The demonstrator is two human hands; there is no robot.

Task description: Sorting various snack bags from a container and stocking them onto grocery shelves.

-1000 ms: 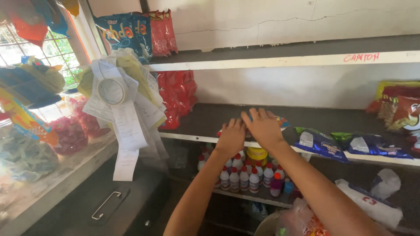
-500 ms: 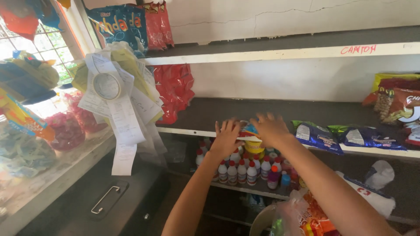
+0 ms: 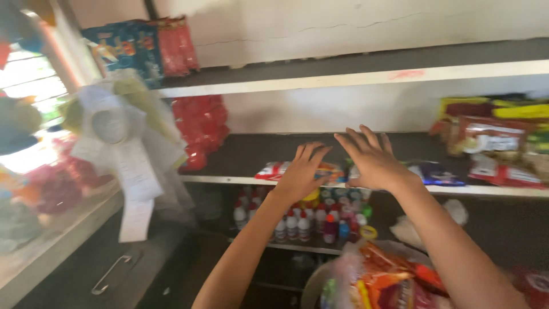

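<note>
Right now, both spread hands, left hand (image 3: 301, 171) and right hand (image 3: 373, 162), over flat snack packets (image 3: 274, 170) on shelf (image 3: 240, 154)

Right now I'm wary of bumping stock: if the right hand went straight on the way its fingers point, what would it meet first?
The right hand points up and back over the middle shelf. That stretch looks bare, so probably the pale back wall first, though depth is unclear.

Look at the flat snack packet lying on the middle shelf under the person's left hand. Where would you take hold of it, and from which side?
The flat snack packet lies flat near the front lip of the middle shelf, its left end showing beside the left hand. Probably best to pinch that free left end, coming from the open front; the shelf above leaves little room overhead. The right hand is spread over neighbouring packets.
</note>
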